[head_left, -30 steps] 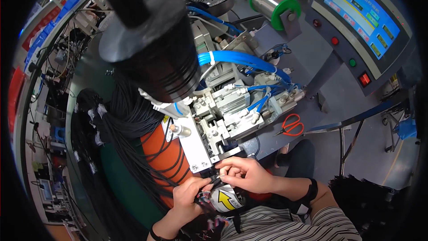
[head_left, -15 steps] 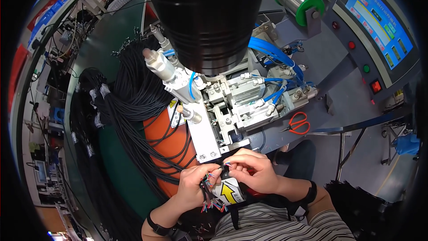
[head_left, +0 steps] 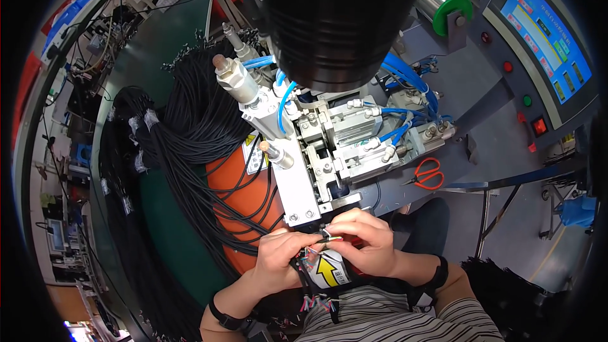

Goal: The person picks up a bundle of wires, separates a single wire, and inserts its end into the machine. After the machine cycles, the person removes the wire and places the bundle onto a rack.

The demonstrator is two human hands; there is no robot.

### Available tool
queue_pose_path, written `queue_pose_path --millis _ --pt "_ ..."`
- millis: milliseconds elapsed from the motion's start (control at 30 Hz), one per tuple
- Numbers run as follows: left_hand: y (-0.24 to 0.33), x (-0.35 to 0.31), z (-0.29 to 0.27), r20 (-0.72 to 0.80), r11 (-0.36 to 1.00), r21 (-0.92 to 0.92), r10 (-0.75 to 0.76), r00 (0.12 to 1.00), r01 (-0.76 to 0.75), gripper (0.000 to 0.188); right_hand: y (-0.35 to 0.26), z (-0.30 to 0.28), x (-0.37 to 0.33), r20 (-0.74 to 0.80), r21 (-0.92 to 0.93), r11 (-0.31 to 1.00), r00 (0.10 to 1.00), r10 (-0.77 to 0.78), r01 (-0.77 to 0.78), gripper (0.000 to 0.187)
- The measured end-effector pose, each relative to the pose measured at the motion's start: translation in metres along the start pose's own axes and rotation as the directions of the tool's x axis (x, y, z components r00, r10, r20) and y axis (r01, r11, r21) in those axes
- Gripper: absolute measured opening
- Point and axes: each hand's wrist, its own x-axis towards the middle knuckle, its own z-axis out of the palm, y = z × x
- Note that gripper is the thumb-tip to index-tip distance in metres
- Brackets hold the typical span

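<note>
1. Your two hands meet just off the near edge of the grey worktop (head_left: 457,163), in front of the machine (head_left: 354,128), probably so the fine work stays close to your body and eyes
2. Your left hand (head_left: 277,258) is closed narrow on coloured wires (head_left: 334,239) at a dark cable end, seemingly to steady them; your fingers hide part of the grip
3. Your right hand (head_left: 367,240) pinches the same wires from the other side, thumb against fingers, which would keep the thin strands apart
4. More loose wire ends (head_left: 316,304) hang below your left hand, above the striped shirt
5. Black cables (head_left: 202,120) spread over the green worktop (head_left: 166,231) and an orange surface (head_left: 235,190), likely fanned to prevent tangling
6. Red-handled scissors (head_left: 429,176) lie near the grey worktop's near edge, right of the machine, perhaps for easy reach
</note>
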Motion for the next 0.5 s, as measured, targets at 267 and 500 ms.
queue_pose_path --millis 267,500 --pt "0.003 0.004 0.001 0.031 0.998 0.057 0.035 0.999 -0.037 0.025 0.002 -0.003 -0.001 0.148 0.348 0.915 0.975 0.163 -0.205 0.026" --pt "0.013 0.005 0.002 -0.043 0.973 0.223 0.067 0.997 -0.056 0.022 -0.011 -0.004 -0.006 0.241 0.574 0.64 0.852 0.464 -0.511 0.019"
